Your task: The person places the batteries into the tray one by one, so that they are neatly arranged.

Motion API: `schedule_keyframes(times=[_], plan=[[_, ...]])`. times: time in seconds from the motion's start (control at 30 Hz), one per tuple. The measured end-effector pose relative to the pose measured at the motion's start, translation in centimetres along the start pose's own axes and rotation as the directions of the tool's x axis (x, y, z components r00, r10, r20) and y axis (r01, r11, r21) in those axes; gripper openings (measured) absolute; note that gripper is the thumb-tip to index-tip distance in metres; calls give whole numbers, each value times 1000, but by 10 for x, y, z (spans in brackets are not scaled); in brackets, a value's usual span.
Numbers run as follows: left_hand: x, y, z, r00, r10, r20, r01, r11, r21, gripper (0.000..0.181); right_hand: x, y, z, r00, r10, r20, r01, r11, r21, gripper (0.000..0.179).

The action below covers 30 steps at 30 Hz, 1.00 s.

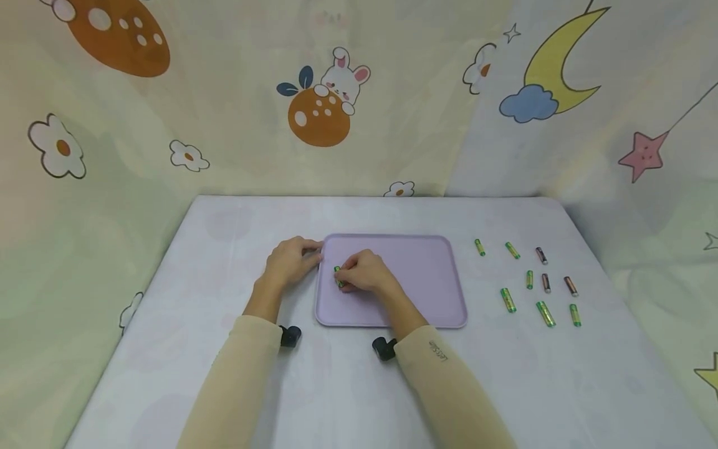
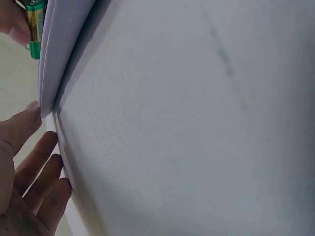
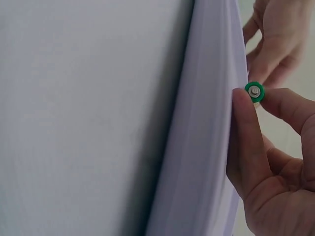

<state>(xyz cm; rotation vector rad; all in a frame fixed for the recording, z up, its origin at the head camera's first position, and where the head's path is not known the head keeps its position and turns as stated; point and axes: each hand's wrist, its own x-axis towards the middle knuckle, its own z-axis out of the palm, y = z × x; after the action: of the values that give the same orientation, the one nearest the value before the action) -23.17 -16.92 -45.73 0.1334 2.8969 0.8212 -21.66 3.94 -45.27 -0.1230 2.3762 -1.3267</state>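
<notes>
A lilac tray point(image 1: 421, 268) lies on the white table. Over its left part my right hand point(image 1: 366, 272) pinches a green-and-gold battery point(image 1: 338, 269) between thumb and fingers. The right wrist view shows that battery point(image 3: 254, 92) end-on, its metal tip within a green ring. My left hand point(image 1: 287, 260) is at the tray's left edge, its thumb and fingers fairly straight. In the left wrist view the thumb of the left hand point(image 2: 24, 172) touches the tray's rim point(image 2: 61, 54).
To the right of the tray lie several loose batteries: green ones such as this battery point(image 1: 545, 313), and three brown-and-dark ones such as this battery point(image 1: 570, 286). A patterned cloth point(image 1: 241, 75) hangs behind the table point(image 1: 224, 218).
</notes>
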Motion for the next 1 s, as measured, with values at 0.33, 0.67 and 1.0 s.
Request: schedule_keyframes(times=[0.33, 0.67, 1.0], plan=[[3, 1, -8, 999, 10, 52, -11, 1000, 24, 40, 1, -16, 18, 999, -43, -10, 40, 977, -208, 16], [7, 2, -10, 997, 20, 74, -23, 999, 38, 42, -6, -19, 18, 998, -54, -35, 43, 964, -261, 24], [6, 1, -8, 997, -19, 80, 17, 999, 30, 42, -14, 2, -21, 993, -112, -43, 95, 954, -284, 25]])
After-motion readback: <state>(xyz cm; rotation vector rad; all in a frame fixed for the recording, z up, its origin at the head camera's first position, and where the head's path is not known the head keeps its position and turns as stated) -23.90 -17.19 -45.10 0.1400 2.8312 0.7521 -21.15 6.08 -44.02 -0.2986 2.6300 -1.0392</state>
